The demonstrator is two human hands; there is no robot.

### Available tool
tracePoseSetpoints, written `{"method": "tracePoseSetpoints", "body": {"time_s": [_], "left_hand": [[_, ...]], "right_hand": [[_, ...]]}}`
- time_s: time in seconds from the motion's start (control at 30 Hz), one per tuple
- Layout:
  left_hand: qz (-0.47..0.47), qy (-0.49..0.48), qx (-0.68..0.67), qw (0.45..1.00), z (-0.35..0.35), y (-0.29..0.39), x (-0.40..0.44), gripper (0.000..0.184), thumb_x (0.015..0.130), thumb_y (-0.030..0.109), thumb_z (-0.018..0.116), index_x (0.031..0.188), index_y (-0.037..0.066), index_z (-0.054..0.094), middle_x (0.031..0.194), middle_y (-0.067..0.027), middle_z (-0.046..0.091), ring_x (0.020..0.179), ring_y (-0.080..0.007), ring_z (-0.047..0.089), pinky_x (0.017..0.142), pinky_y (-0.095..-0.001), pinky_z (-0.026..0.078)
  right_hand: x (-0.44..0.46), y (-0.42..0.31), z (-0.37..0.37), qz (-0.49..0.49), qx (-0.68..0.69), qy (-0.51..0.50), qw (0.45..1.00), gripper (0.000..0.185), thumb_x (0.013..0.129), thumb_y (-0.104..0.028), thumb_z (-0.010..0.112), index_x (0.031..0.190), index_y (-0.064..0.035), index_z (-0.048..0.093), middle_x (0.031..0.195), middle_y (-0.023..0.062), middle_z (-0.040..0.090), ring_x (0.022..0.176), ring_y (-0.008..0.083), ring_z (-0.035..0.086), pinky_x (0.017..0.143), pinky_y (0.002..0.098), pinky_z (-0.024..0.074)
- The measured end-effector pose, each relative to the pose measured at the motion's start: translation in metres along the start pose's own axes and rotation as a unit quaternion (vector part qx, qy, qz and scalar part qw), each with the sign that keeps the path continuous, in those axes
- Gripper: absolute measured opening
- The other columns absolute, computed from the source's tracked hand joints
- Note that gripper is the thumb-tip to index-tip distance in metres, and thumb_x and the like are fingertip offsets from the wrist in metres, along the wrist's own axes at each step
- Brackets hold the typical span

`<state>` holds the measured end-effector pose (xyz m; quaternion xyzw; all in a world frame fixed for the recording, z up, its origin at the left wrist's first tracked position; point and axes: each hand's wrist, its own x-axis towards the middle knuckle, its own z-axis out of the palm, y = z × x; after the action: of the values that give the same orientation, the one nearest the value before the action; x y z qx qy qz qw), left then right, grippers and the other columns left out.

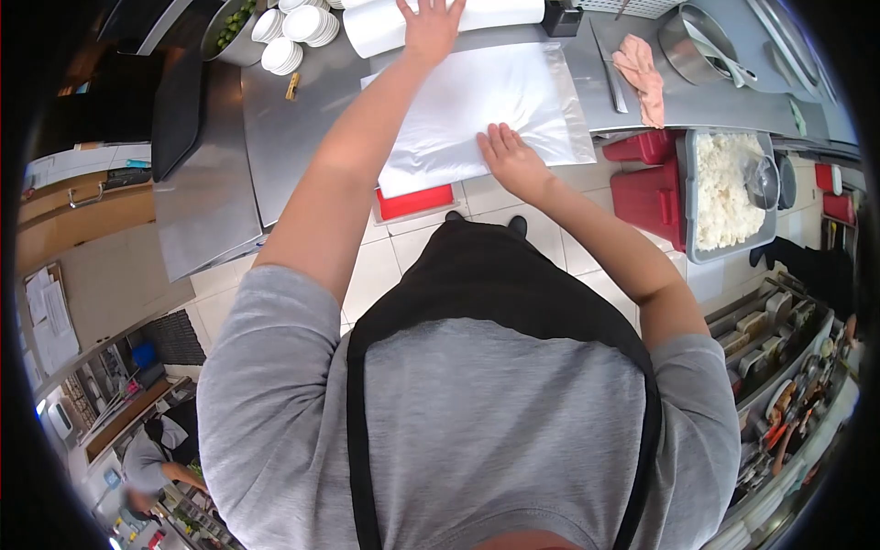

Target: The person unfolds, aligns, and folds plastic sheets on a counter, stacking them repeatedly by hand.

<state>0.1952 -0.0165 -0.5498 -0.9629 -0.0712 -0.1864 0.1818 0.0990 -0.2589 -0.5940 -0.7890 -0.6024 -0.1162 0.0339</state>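
In the head view, both bare hands are at the steel counter (284, 151), and it's the left hand (431, 29) that reaches farther! It's palm down on the white roll (504, 11) at the far side of the work, fingers fanned wide, resting on the roll rather than gripping it. Nearer the body, the right hand (515, 165) lies flat on the white sheet (467, 101), fingers out straight and close together, pinching nothing. And there's the sheet itself: spread on the counter just in front of the roll, lightly wrinkled by the right hand, a see-through strip along its right side, its near edge out at the counter's front. Whether sheet and roll are joined, one cannot tell; the left forearm covers part of the line between them.

Look left of the roll: stacked white dishes (307, 26), with a yellow clip (292, 87) just below. Over on the right, a black box (562, 20) sits by the roll's end, then a slim knife (616, 90), a crumpled pink cloth (642, 78) beside it, and a metal pot (678, 62). Lower right, a grey tub (689, 206) is full of a white, grainy heap.
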Motion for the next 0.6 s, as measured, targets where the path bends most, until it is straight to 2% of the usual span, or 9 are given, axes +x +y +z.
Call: {"method": "tracePoseSetpoints", "body": {"time_s": [0.03,0.1,0.13,0.23,0.3,0.33,0.4,0.43,0.6], "left_hand": [[0.003,0.001,-0.002,1.000,-0.018,0.000,0.005,0.069,0.079,0.025,0.056,0.140,0.013,0.026,0.139,-0.0237,0.029,0.127,-0.0433,0.028,0.098,-0.0643,0.024],[-0.036,-0.143,-0.054,0.988,-0.065,-0.001,0.015,0.083,0.071,0.032,0.066,0.140,0.010,0.024,0.139,-0.0234,0.030,0.128,-0.0417,0.028,0.098,-0.0645,0.023],[-0.035,-0.141,-0.054,0.988,-0.052,-0.001,0.019,0.083,0.071,0.032,0.066,0.140,0.010,0.024,0.139,-0.0234,0.030,0.128,-0.0417,0.028,0.098,-0.0645,0.023],[-0.076,-0.161,-0.038,0.983,-0.027,-0.011,0.034,0.098,0.061,0.042,0.075,0.138,0.006,0.027,0.139,-0.0219,0.031,0.127,-0.0420,0.030,0.097,-0.0632,0.027],[-0.139,-0.308,-0.114,0.934,-0.064,-0.023,0.051,0.097,0.058,0.046,0.077,0.134,0.005,0.034,0.132,-0.0208,0.041,0.120,-0.0387,0.041,0.093,-0.0595,0.035],[-0.141,-0.306,-0.113,0.935,-0.062,-0.030,0.055,0.097,0.058,0.046,0.077,0.134,0.005,0.034,0.132,-0.0208,0.041,0.120,-0.0387,0.041,0.093,-0.0595,0.035],[-0.079,-0.381,-0.125,0.913,-0.042,-0.051,0.067,0.096,0.055,0.049,0.078,0.130,0.003,0.038,0.120,-0.0182,0.053,0.110,-0.0339,0.052,0.088,-0.0518,0.043],[-0.023,-0.355,-0.101,0.929,-0.024,-0.060,0.070,0.088,0.053,0.048,0.079,0.121,0.002,0.049,0.108,-0.0165,0.061,0.101,-0.0304,0.058,0.085,-0.0428,0.047],[0.066,-0.404,-0.077,0.909,0.019,-0.080,0.093,0.074,0.053,0.049,0.078,0.108,0.002,0.060,0.102,-0.0169,0.063,0.097,-0.0300,0.059,0.081,-0.0375,0.049]], "right_hand": [[-0.003,-0.001,-0.009,0.003,-0.001,-0.001,1.000,0.049,0.078,-0.006,0.049,0.126,0.0022,0.041,0.122,0.0245,0.047,0.111,0.0391,0.050,0.090,0.0400,0.0455],[-0.010,0.001,-0.044,0.009,0.141,-0.064,0.988,0.036,0.076,-0.006,0.050,0.110,0.0064,0.048,0.109,0.0204,0.055,0.103,0.0324,0.056,0.080,0.0361,0.0504],[-0.015,0.002,-0.056,0.009,0.139,-0.063,0.988,0.036,0.076,-0.006,0.050,0.110,0.0064,0.048,0.109,0.0204,0.055,0.103,0.0324,0.056,0.080,0.0361,0.0504],[-0.035,-0.002,-0.092,-0.035,0.139,-0.069,0.987,0.023,0.071,-0.008,0.057,0.092,-0.0004,0.053,0.087,0.0116,0.057,0.087,0.0244,0.060,0.067,0.0334,0.0522],[-0.043,-0.006,-0.124,-0.060,0.218,-0.172,0.959,0.019,0.069,-0.007,0.060,0.085,-0.0002,0.055,0.082,0.0138,0.060,0.077,0.0294,0.062,0.066,0.0358,0.0520],[-0.040,-0.006,-0.143,-0.062,0.216,-0.171,0.959,0.019,0.069,-0.007,0.060,0.085,-0.0002,0.055,0.082,0.0138,0.060,0.077,0.0294,0.062,0.066,0.0358,0.0520],[-0.027,-0.004,-0.179,-0.087,0.253,-0.341,0.901,0.023,0.070,-0.004,0.058,0.093,-0.0028,0.054,0.080,0.0151,0.063,0.072,0.0321,0.063,0.063,0.0390,0.0507],[-0.023,-0.001,-0.187,-0.095,0.271,-0.313,0.905,0.020,0.071,-0.002,0.056,0.092,-0.0045,0.055,0.073,0.0155,0.062,0.070,0.0346,0.062,0.061,0.0410,0.0498],[0.055,0.044,-0.158,-0.016,0.217,-0.201,0.955,0.020,0.073,-0.003,0.056,0.092,-0.0069,0.056,0.073,0.0168,0.062,0.070,0.0361,0.060,0.064,0.0451,0.0467]]}}
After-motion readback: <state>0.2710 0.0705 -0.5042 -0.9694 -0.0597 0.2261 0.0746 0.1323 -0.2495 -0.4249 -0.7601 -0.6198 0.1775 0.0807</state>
